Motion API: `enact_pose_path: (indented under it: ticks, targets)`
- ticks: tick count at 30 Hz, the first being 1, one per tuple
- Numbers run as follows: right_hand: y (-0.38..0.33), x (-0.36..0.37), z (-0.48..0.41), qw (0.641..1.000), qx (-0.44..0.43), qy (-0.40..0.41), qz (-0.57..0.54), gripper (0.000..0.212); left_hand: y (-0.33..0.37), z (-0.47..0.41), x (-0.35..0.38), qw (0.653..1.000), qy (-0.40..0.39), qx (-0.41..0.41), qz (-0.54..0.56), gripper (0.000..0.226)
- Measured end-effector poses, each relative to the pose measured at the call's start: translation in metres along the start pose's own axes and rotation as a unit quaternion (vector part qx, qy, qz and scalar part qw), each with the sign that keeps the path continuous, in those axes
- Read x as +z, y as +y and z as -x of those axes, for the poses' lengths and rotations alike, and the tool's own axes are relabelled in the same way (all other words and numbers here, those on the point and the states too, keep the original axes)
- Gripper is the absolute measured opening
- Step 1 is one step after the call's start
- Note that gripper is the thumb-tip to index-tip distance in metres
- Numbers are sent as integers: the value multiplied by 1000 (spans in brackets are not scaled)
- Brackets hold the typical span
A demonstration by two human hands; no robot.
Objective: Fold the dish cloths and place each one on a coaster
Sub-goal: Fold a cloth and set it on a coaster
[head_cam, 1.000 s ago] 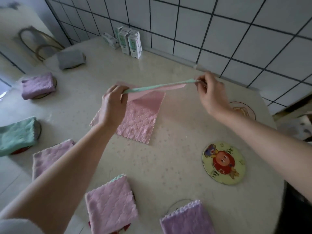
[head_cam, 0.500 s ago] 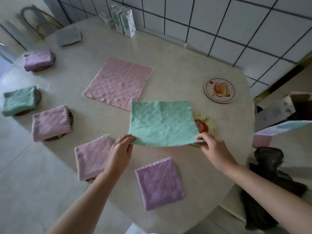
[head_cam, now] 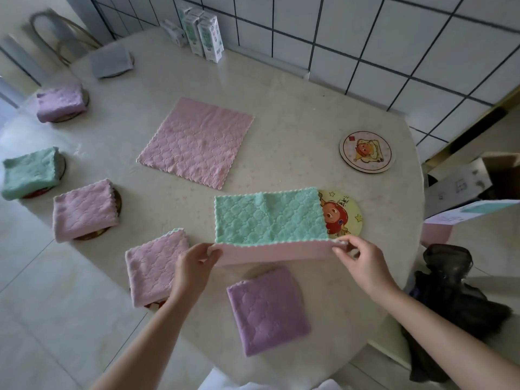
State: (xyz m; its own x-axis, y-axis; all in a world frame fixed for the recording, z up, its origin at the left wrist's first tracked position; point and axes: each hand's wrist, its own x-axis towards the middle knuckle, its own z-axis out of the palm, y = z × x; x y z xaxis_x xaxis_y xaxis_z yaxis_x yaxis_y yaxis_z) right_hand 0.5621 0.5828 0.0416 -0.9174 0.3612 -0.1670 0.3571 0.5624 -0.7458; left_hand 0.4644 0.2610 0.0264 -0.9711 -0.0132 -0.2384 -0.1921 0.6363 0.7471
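- We see a pale round table against a white tiled wall with dark grout.
- A pink dish cloth lies flat and unfolded mid-table, apart from every coaster.
- The green dish cloth lies nearer us, green side up. Its near edge is lifted and shows a pink underside. Its far right corner overlaps the yellow coaster.
- A black bag sits on the floor to the right, with an open cardboard box above it. The box print is too blurred for us to read.
- Six folded cloths ring the table's left and near rim: purple cloth, pink cloth, second pink cloth, folded green cloth, lilac cloth and grey cloth. A coaster edge shows under each one.
- The left hand pinches the green dish cloth's near left corner between thumb and fingers.
- The right hand pinches its near right corner the same way.
- The yellow coaster shows a red-haired cartoon figure, stars and dark handwritten characters that we cannot read.
- A bare round coaster with a cartoon figure and a small red stamp sits near the wall, well apart from the cloths. We cannot read the stamp.
- White-and-green cartons stand at the wall, their labels too small to read.
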Motion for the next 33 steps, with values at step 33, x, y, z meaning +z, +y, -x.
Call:
enact_pose_path:
  ticks: [33]
  targets:
    - [-1,42,-172,984,154,8,85,21,7,-146,45,987,36,-158,10,17]
